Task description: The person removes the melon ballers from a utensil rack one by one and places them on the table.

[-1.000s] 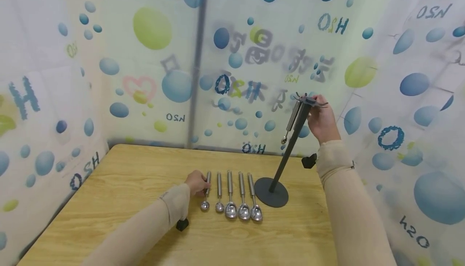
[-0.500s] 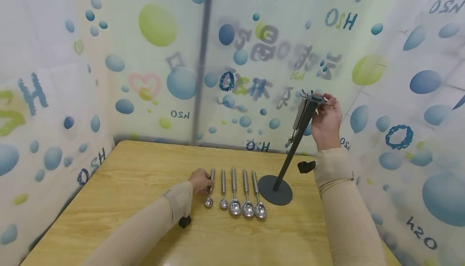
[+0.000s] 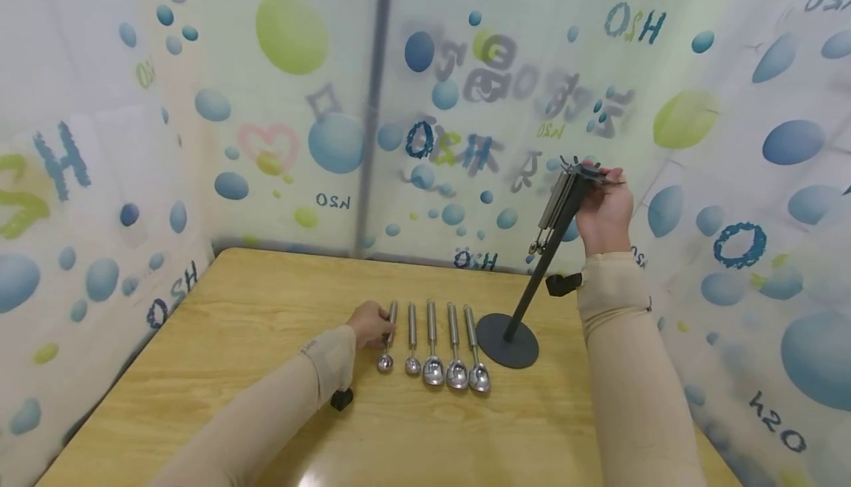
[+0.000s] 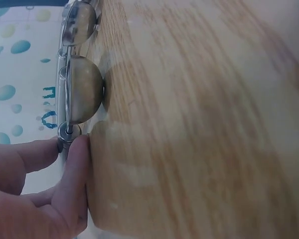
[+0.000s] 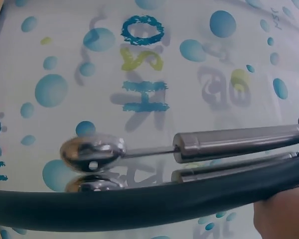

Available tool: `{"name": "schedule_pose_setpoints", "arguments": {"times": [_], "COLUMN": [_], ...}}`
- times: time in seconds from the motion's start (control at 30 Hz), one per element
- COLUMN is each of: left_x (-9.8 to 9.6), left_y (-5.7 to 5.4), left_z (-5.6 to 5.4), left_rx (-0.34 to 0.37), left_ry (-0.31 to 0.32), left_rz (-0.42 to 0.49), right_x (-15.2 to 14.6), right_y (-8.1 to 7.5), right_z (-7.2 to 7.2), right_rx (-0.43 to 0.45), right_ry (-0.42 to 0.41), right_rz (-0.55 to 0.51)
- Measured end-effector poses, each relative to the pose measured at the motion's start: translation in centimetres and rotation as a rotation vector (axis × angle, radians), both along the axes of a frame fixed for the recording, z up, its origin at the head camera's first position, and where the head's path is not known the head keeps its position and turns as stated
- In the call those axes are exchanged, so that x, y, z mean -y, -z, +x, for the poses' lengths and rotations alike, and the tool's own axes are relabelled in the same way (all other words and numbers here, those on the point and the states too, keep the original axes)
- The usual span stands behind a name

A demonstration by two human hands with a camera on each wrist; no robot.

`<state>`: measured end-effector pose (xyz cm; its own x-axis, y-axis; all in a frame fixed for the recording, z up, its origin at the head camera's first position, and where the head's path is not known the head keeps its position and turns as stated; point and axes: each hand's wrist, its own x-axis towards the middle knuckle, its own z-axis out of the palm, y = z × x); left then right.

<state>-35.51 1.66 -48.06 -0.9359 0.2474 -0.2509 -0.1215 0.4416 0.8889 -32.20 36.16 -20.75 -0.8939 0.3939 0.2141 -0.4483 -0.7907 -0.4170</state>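
Observation:
Several steel scoops lie side by side on the wooden table, bowls towards me. My left hand (image 3: 371,323) pinches the handle of the leftmost small-bowled scoop (image 3: 385,361) between thumb and fingers, just above the bowl; the left wrist view shows the scoop's rounded bowl (image 4: 84,90) close over the wood. My right hand (image 3: 606,210) grips the hooked top of a dark stand (image 3: 541,273), some fingers hidden behind it. Two small scoops hang from its hooks on the left side; in the right wrist view, the nearer hanging scoop (image 5: 234,143) partly covers the other.
The stand's round base (image 3: 495,348) rests on the table (image 3: 286,287), right of the row. Beside the held scoop lie another small scoop (image 3: 412,335) and several larger ones, including the rightmost scoop (image 3: 479,377). A patterned curtain (image 3: 292,176) hangs behind the table.
The head view has shifted slightly. The two hanging scoops, nearly overlapping earlier, now show apart at their bowls. My right hand stays at the stand's top, my left hand at the leftmost scoop.

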Motion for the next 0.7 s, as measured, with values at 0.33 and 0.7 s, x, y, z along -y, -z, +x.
{"name": "schedule_pose_setpoints", "arguments": {"times": [0.33,0.7], "left_x": [0.0,-0.1], "left_y": [-0.5,0.3], "left_z": [-0.2,-0.4], "left_rx": [-0.015,-0.012], "left_ry": [-0.029,-0.040], "left_rz": [-0.013,0.012], "right_x": [-1.3,-3.4], "right_y": [-0.4,-0.3], "right_z": [-0.2,-0.9], "right_rx": [0.035,0.112], "right_ry": [-0.194,-0.424], "right_rz": [-0.116,-0.106]}}
